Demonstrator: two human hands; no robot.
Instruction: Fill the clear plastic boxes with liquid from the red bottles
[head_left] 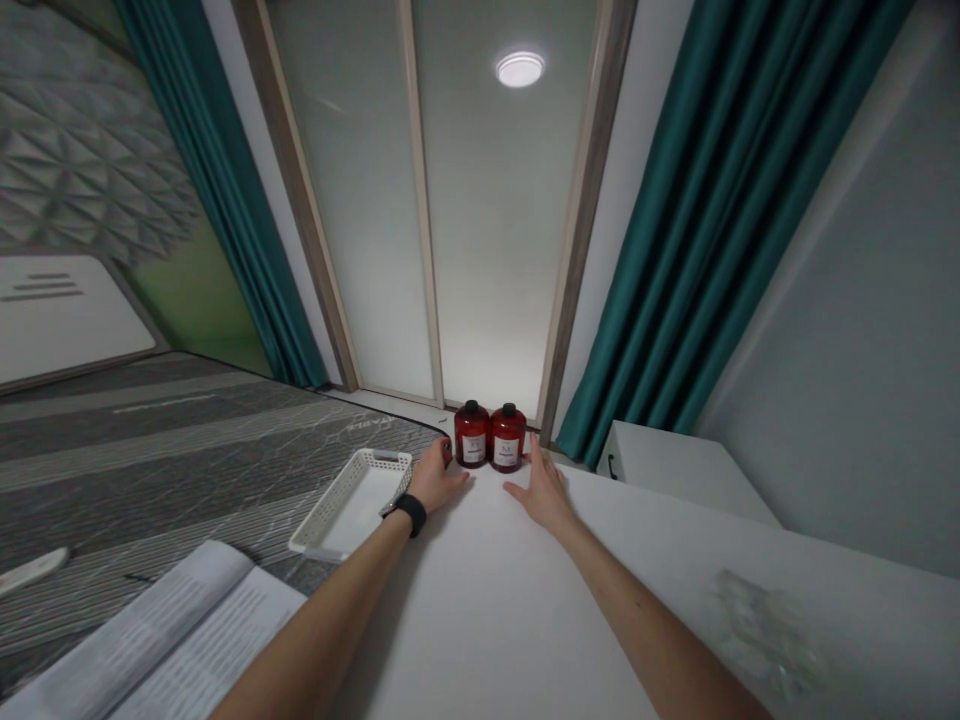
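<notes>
Two dark red bottles with black caps and white labels stand upright side by side near the far edge of the white table [480, 600]: a left bottle [472, 436] and a right bottle [508, 438]. My left hand [435, 480], wearing a black watch [411, 512], is at the left side of the pair, thumb apart from the fingers. A dark red patch [448, 451] shows beside its fingertips; what it belongs to is mostly hidden. Along the right bottle's right side, my right hand [546, 488] has its fingers stretched forward and its thumb out in front.
Left of the table, a white plastic basket [306, 540] and an open book [187, 635] lie on a grey patterned surface. A clear crumpled item [769, 625] lies on the table's right part. A white cabinet [682, 465] stands beyond, below the teal curtain [697, 220].
</notes>
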